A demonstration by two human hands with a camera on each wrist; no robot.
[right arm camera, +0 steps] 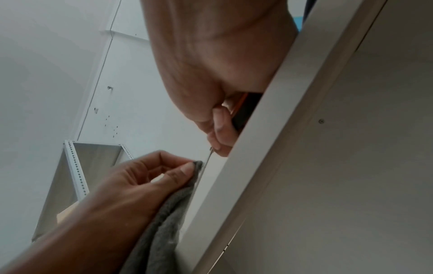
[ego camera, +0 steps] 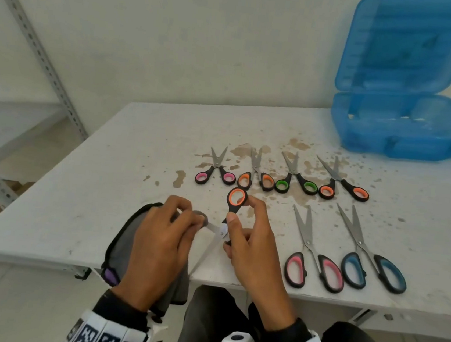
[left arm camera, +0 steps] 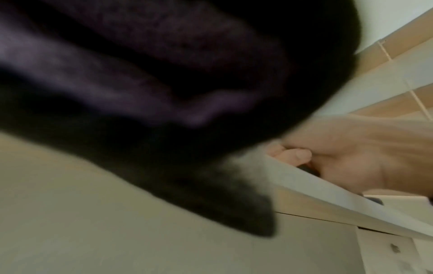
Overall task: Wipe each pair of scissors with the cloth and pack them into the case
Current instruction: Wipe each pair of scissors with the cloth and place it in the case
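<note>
Bare workrm, stained table (ego camera: 104,185), slotted-steel shelving (ego camera: 36,45)

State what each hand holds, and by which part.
Right hand: orange-and-black-handled steel scissors, held open by the handles. Left hand: grey cloth, pinched around one blade.

Head view overhead; wrist views underneath

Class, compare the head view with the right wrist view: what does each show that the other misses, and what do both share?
Only the head view shows the open blue case, six pairs of scissors lying on the table, and the orange handle loop of the held scissors. Only the right wrist view shows the table's underside and the left hand's fingers pinching the grey cloth from below. Both show the two hands, the cloth, and the right hand gripping the scissors.
</note>
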